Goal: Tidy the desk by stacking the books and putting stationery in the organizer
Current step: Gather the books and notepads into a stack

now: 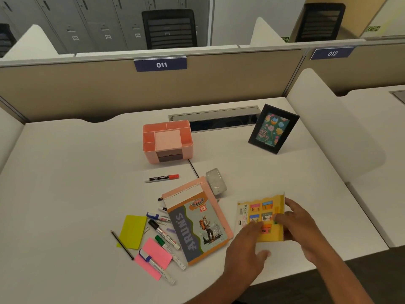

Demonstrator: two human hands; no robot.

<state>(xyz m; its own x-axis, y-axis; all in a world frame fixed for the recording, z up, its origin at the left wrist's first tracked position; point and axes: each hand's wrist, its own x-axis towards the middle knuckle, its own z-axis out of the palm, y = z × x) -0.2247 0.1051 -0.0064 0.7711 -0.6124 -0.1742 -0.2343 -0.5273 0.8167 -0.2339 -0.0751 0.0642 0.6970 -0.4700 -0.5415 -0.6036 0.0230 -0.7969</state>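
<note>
1. The left hand (247,244) lies with its fingers nearly straight on the near-left part of a yellow packet (260,212), thumb spread toward the person. It rests on the packet and is not closed around it.
2. The right hand (294,223) has its fingers bent over the packet's right side and its thumb up by the far right corner. I cannot tell whether it grips the edge or only touches it.
3. The yellow packet sits flat on the white bench (65,194), between and partly under both hands.
4. Just left of the left hand is a notebook marked "ARUN'S" (197,224), lying skewed on top of a pink book (217,207) whose edges show along its far and right sides.
5. Beyond the hands, touching the pink book's far corner, is a small clear plastic box (215,181).
6. Further left of the left hand, past the notebook, is a loose cluster of markers (162,232), some lying over pink sticky notes (153,255). A yellow sticky pad (132,231) and a pencil (122,244) lie beside them.
7. A red-capped marker (163,178) lies alone, well ahead and left of the hands.
8. The pink organizer (167,139) stands far ahead of the left hand, well apart from the stationery.
9. A black picture frame (272,129) leans upright far ahead of the right hand.
</note>
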